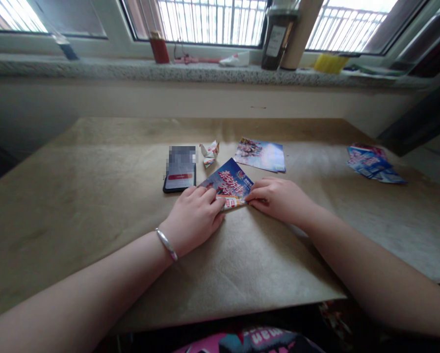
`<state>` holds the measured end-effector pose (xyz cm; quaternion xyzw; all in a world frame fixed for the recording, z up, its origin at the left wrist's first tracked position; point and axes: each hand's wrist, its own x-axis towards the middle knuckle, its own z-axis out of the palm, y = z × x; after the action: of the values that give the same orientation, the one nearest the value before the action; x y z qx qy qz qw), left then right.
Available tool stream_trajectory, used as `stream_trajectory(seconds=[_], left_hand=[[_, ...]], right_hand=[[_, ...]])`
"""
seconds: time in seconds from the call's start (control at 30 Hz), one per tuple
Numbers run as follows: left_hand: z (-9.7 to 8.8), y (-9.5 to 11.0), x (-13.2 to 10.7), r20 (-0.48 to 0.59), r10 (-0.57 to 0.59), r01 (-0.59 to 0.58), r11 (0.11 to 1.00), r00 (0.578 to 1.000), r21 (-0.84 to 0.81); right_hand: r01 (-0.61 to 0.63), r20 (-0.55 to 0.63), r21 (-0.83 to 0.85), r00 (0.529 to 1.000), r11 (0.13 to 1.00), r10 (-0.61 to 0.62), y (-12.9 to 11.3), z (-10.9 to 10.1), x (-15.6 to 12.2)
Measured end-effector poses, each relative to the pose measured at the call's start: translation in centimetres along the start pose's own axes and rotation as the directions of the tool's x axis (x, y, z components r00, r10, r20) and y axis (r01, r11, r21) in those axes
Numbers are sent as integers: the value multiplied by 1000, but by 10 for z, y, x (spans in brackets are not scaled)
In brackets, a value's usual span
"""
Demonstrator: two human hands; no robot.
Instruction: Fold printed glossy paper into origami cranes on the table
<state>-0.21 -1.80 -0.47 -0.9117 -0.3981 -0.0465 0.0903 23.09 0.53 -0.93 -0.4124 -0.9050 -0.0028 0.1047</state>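
A blue printed sheet of paper [231,179] lies in front of me, its top corner pointing away. Its lower edge is folded up and shows an orange and white strip. My left hand [194,212], with a silver bangle on the wrist, presses its curled fingers on the left part of the sheet. At the right corner, my right hand [276,197] pinches the fold between thumb and fingers. A small folded paper piece [210,153] with pointed tips stands just beyond the sheet. Left of it lies a phone [180,177] with its screen lit.
More printed sheets [262,154] lie behind my right hand. A pile of blue leaflets [374,164] is at the far right of the tan-covered table [105,211]. Along the stone windowsill [113,69] stand a dark jar [276,41], a red container [159,49] and a yellow object [331,63].
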Motion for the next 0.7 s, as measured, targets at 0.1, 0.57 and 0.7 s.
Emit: stream_trajectory(seconds=[0.1, 0.57, 0.7], left_hand=[[3, 2, 0, 3, -3, 3, 1000, 1000, -20], [8, 4, 0, 55, 80, -74, 991, 995, -109], [9, 3, 0, 39, 72, -68, 992, 997, -106]], right_hand=[[-4, 11, 15, 1000, 1000, 4, 0, -1, 0], [6, 25, 20, 1000, 1000, -7, 3, -1, -2], [-7, 29, 16, 1000, 1000, 6, 3, -2, -2]])
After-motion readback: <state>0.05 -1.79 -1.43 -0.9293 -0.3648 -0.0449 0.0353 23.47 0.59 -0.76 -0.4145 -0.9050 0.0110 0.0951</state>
